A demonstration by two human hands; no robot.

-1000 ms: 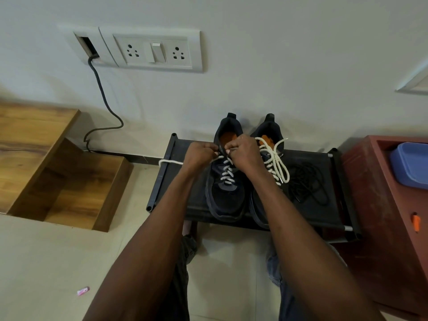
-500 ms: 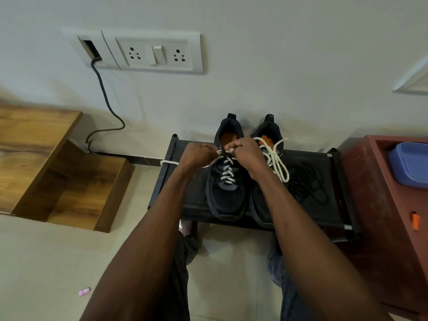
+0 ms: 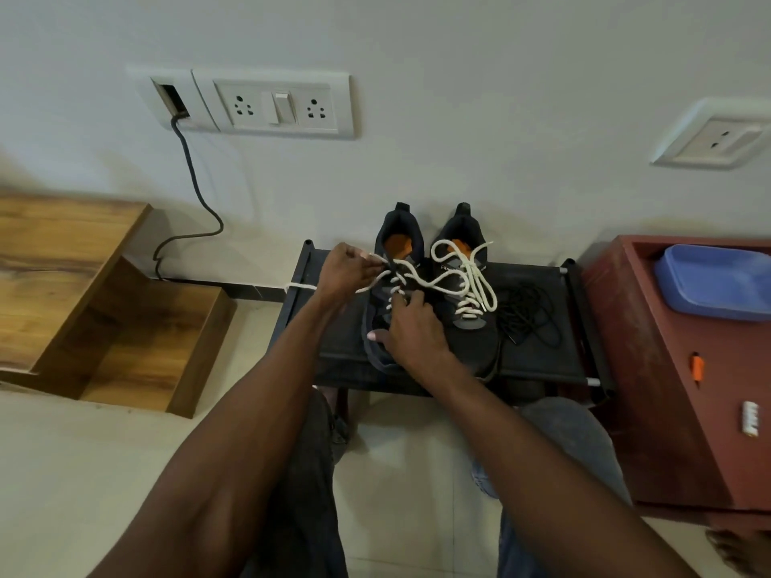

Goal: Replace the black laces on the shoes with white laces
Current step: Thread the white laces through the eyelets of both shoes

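On the black rack at frame centre, our left hand pinches the white lace of the left shoe while our right hand lies open-fingered on it, so a hard tug could unthread eyelets.

One head-worn wide-angle view, we look forward and steeply down onto the black rack, near it at arm's reach, wall sockets beyond it, our knees beneath.
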